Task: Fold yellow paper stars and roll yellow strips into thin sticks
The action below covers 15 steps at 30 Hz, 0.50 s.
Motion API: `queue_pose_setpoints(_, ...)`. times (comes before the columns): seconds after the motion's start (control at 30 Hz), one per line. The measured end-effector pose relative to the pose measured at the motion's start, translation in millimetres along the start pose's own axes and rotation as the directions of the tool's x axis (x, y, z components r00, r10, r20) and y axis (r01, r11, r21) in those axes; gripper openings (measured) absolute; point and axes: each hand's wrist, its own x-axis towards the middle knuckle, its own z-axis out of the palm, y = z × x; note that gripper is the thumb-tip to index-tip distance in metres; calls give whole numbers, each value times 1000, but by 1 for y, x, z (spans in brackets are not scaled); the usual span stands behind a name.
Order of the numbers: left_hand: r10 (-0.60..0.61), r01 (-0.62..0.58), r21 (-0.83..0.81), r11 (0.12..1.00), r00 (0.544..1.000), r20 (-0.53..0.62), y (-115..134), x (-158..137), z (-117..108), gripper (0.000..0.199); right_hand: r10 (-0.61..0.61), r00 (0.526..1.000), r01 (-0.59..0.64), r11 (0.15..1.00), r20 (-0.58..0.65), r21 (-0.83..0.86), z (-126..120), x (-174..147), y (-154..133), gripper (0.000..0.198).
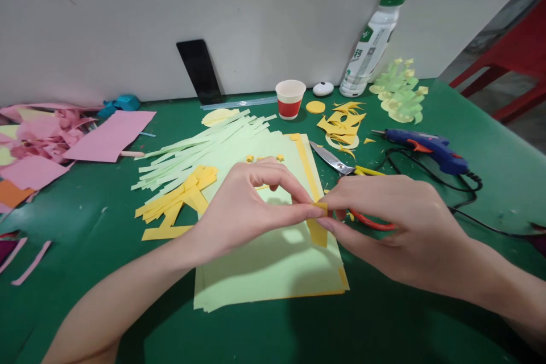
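Pinched between the fingertips of both hands is a yellow paper strip, its longer end hanging down. My left hand grips it from the left with thumb and fingers. From the right, my right hand pinches the same strip at its top. Under the hands lies a stack of pale green paper sheets. Small yellow paper pieces rest on the stack, partly behind my left hand. Scissors with red and yellow handles lie open, partly covered by my right hand.
Pale green strips and yellow strips lie to the left, with pink paper beyond. A paper cup, phone, bottle and yellow scraps are at the back. A corded blue glue gun lies right.
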Motion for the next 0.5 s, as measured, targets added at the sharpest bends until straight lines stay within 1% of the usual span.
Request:
queue_pose_setpoints(0.2,-89,89,6,996,995,44,2,0,0,14,-50,999,50,998,1,-39,-4,0,-2,6)
queue_pose_setpoints(0.33,-105,105,5,994,993,50,1,1,1,16,-25,999,23,998,-36,-53,-8,0,-5,7)
queue_pose_setpoints(0.5,-122,124,-36,992,991,58,-1,1,2,15,-17,998,12,996,-59,-91,-5,0,-6,9)
